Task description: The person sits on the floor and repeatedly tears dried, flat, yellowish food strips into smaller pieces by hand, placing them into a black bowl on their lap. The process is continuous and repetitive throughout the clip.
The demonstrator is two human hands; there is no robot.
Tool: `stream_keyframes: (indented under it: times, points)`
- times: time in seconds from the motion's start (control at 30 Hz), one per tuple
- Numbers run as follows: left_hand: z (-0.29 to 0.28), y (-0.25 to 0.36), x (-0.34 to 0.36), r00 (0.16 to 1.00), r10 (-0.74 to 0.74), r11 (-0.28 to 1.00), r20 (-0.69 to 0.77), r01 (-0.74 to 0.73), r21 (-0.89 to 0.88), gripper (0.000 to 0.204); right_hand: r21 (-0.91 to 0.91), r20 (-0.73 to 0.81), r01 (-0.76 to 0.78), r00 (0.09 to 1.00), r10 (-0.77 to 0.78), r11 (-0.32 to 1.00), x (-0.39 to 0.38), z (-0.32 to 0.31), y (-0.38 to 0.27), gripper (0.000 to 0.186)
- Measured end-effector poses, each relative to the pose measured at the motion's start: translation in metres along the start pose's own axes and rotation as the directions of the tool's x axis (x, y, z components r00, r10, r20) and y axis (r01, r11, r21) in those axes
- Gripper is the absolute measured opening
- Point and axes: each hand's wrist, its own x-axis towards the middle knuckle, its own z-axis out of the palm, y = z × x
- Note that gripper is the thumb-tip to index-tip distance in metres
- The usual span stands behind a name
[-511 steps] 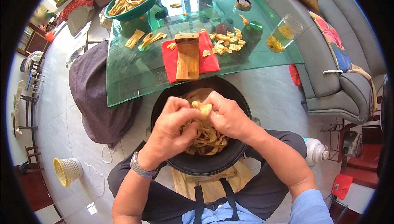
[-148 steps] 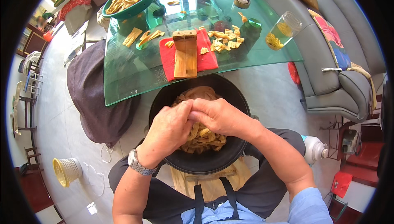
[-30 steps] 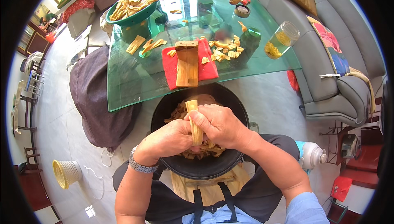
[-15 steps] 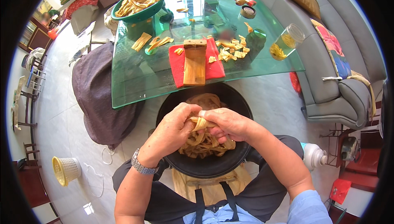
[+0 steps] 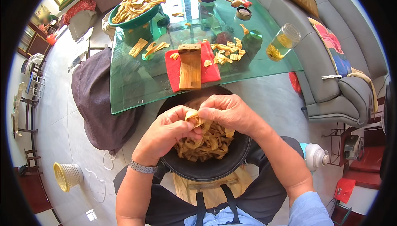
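My left hand [image 5: 173,128] and my right hand [image 5: 223,112] meet over a black round pot [image 5: 194,170] between my knees. Both are closed on a pale yellow, folded strip [image 5: 193,117], pinched between thumbs and fingers; some fingertips are hidden. Beneath them lies a heap of similar tan strips [image 5: 202,149] in the pot. Just beyond, a glass table [image 5: 140,89] holds a wooden block [image 5: 190,70] on a red cloth [image 5: 211,73], short dried pieces [image 5: 227,54] beside it, and a green basin [image 5: 130,22] piled with long dried strips.
A glass jar [image 5: 283,42] stands on the table's right. A grey sofa [image 5: 331,102] lines the right side, a white bottle [image 5: 314,155] by my right knee. A dark draped cover [image 5: 101,102] is at left, a yellow basket [image 5: 68,176] on the floor. A person sits far back left.
My right hand has risen and turned so its fingers curl over the strip. My left fingers have spread a little round it, and the strip now sits higher, more folded.
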Motion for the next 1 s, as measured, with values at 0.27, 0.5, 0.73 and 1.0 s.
stream_keyframes:
  times: [0.27, 0.5, 0.73, 1.0]
  points:
    - [-0.001, -0.011, 0.01, 0.964, 0.138, 0.958, -0.225, -0.073, 0.277, 0.015, 0.17, -0.007, -0.063, 0.998, 0.065, 0.983, -0.001, -0.002, 0.019, 0.03]
    - [0.01, -0.007, 0.002, 0.965, 0.131, 0.974, -0.226, -0.083, 0.21, 0.02, 0.062, 0.02, 0.047, 0.999, -0.049, 0.997, 0.004, 0.004, 0.022, 0.031]
    - [-0.006, 0.016, -0.004, 0.91, 0.162, 0.98, -0.381, -0.192, -0.044, 0.013, -0.24, -0.053, 0.069, 0.995, -0.084, 0.968, 0.005, -0.001, 0.014, 0.027]
    - [-0.008, 0.015, -0.004, 0.955, 0.124, 0.962, -0.268, -0.182, -0.205, 0.024, -0.279, -0.14, 0.217, 0.955, -0.263, 0.935, 0.001, 0.004, 0.014, 0.017]
